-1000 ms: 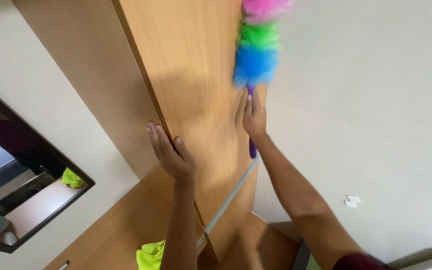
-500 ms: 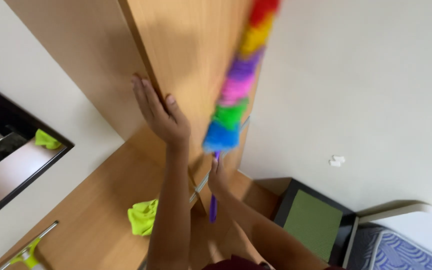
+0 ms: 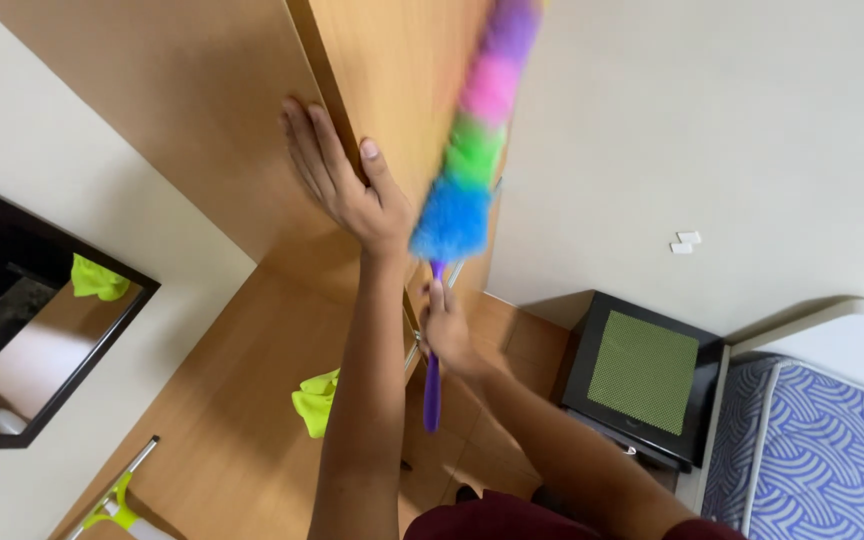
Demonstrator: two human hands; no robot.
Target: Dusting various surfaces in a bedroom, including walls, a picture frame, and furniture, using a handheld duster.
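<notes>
My right hand [image 3: 445, 335] grips the purple handle of a fluffy duster [image 3: 472, 150] with blue, green, pink and purple bands. The duster head rests against the face of a tall wooden cupboard door [image 3: 402, 80]. My left hand [image 3: 347, 185] lies flat with spread fingers on the door's edge, just left of the duster's blue end. A yellow-green cloth [image 3: 317, 400] lies on the wooden desk surface [image 3: 232, 420] below my left forearm.
A dark-framed mirror [image 3: 42, 330] hangs on the white wall at left. A squeegee with a green head [image 3: 117, 500] lies on the desk. A black stool with a green mesh seat [image 3: 642, 375] stands beside a bed with a blue patterned mattress [image 3: 832, 450].
The duster has swept down the door, and my right hand has dropped lower with it. My left hand stays pressed on the door edge. The view has tilted down, showing the stool and bed.
</notes>
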